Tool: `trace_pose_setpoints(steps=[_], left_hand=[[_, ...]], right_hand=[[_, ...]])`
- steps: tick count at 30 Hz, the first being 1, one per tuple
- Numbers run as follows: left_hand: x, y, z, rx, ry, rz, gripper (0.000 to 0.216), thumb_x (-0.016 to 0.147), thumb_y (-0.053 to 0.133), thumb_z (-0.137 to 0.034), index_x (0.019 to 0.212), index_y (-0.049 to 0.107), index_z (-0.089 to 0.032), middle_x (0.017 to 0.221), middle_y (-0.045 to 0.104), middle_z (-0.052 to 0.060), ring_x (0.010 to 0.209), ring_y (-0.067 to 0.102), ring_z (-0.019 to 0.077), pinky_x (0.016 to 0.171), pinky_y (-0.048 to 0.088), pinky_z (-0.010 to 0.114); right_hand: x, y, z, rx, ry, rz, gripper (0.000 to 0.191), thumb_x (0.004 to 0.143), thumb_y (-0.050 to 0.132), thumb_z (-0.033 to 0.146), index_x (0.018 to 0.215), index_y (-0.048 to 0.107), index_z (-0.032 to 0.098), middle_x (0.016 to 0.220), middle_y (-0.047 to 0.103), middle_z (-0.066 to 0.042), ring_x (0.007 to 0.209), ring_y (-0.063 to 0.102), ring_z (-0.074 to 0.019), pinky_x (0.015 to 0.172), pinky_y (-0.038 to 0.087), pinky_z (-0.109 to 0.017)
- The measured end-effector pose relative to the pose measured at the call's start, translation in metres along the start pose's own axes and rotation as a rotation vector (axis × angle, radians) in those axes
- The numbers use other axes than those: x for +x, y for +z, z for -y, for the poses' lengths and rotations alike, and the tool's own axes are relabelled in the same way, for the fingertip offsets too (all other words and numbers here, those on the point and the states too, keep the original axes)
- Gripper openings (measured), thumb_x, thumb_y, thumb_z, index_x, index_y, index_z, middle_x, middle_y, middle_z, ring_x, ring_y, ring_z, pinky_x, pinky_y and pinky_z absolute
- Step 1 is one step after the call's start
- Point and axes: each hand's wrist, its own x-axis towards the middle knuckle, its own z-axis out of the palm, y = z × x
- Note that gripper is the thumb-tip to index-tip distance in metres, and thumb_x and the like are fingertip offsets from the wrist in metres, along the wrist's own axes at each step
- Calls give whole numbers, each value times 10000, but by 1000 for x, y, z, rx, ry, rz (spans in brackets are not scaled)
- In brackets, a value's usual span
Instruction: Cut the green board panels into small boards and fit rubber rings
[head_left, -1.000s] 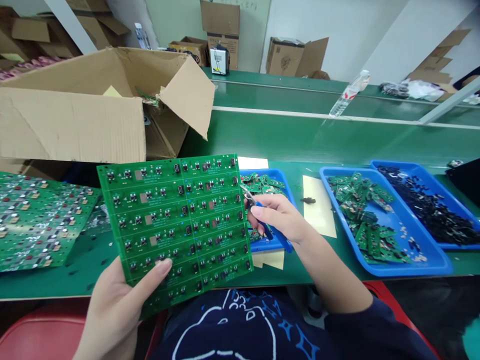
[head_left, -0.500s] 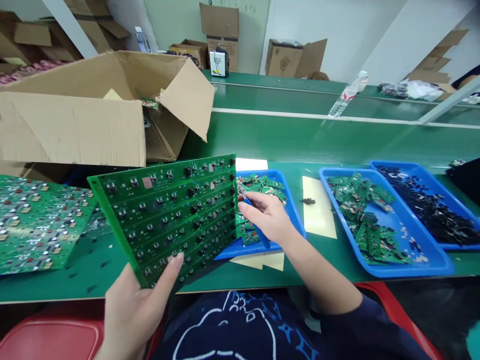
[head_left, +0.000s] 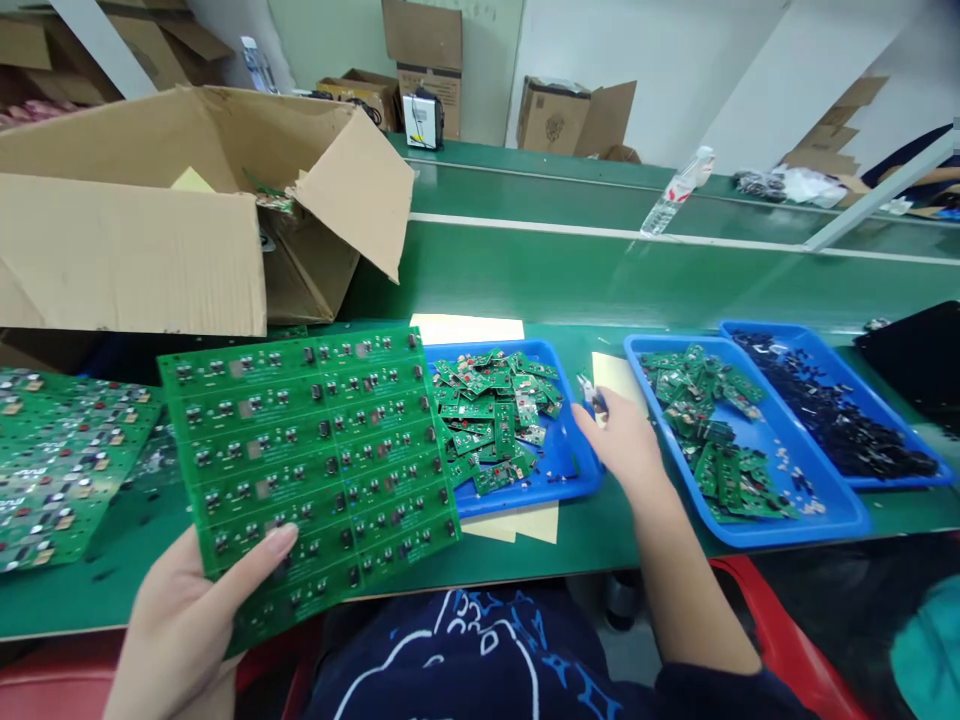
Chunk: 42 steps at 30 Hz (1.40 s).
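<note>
My left hand [head_left: 202, 600] grips a large green circuit board panel [head_left: 315, 470] by its lower left corner, thumb on the component side. The panel is tilted up with its face toward me, scored into several long strips. In my right hand [head_left: 622, 435] is a small pair of pliers [head_left: 589, 388] with metal jaws pointing away and blue on the handle. That hand is over the right rim of a blue tray [head_left: 574, 485] and beside yellow paper [head_left: 616, 376], apart from the panel. Small green boards [head_left: 495, 410] lie heaped in the tray.
A second blue tray [head_left: 821, 520] holds small boards, and a third [head_left: 911, 475] holds black parts. More panels [head_left: 56, 470] lie at the left below an open cardboard box [head_left: 127, 255]. A plastic bottle [head_left: 675, 195] leans on the back ledge.
My right hand with the pliers has moved right, away from the panel's right edge. The panel has turned more squarely toward me and shifted left, uncovering more of the tray.
</note>
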Motion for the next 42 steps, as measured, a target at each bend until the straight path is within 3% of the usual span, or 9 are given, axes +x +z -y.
trace_pose_setpoints(steps=[6,10,15,18,21,30,35,37,42], left_hand=[[-20,19,-3,-9,-2,111,518,291,879,-368,721,658,-182,625,716,3,539,647,189,469,546,230],[-29,27,-3,-35,-17,174,467,310,876,-355,678,647,-181,572,697,-4,490,628,183,434,525,228],[-30,26,-2,-7,-26,221,457,344,870,-359,709,653,-189,663,728,22,601,674,239,535,565,290],[-29,23,0,4,-17,218,440,355,865,-362,706,656,-199,681,730,25,632,680,251,552,566,296],[-23,17,3,41,-12,247,405,387,852,-368,707,666,-206,688,728,35,629,677,258,548,567,310],[-23,14,12,354,299,152,322,502,774,-426,739,706,-220,793,731,64,731,664,255,604,540,264],[-28,18,11,294,291,175,342,502,786,-453,735,699,-218,776,730,54,712,670,247,606,549,267],[-25,18,9,212,216,189,390,474,807,-440,759,694,-198,780,734,58,721,676,254,601,561,277],[-8,8,4,-4,-2,82,577,337,867,-380,836,644,-196,747,738,12,663,681,251,529,576,299]], right_hand=[[7,20,-34,-226,46,-44,466,821,471,404,1141,561,77,979,617,-208,952,556,-337,783,411,-421],[-1,10,7,75,-121,-192,411,857,425,422,1078,581,112,1079,590,-206,1050,514,-334,875,386,-451],[-16,-7,81,721,-419,249,419,913,307,508,720,520,203,670,561,-30,632,539,-160,587,420,-287],[-18,-5,105,766,-456,208,473,903,287,558,572,330,224,498,355,37,462,360,-110,469,298,-260],[-14,1,110,713,-516,133,476,906,277,557,560,297,230,478,320,40,438,319,-106,461,255,-274],[-12,11,109,552,-546,-20,481,917,229,539,543,257,238,466,294,37,430,304,-109,482,249,-284],[-5,10,100,542,-554,90,476,929,219,509,567,350,227,486,393,23,451,399,-118,496,315,-267],[1,7,84,481,-489,104,450,932,247,477,628,445,212,551,490,0,511,470,-131,526,360,-264],[6,7,-3,72,-244,-211,321,863,413,401,942,602,153,938,632,-145,908,567,-269,814,430,-413]])
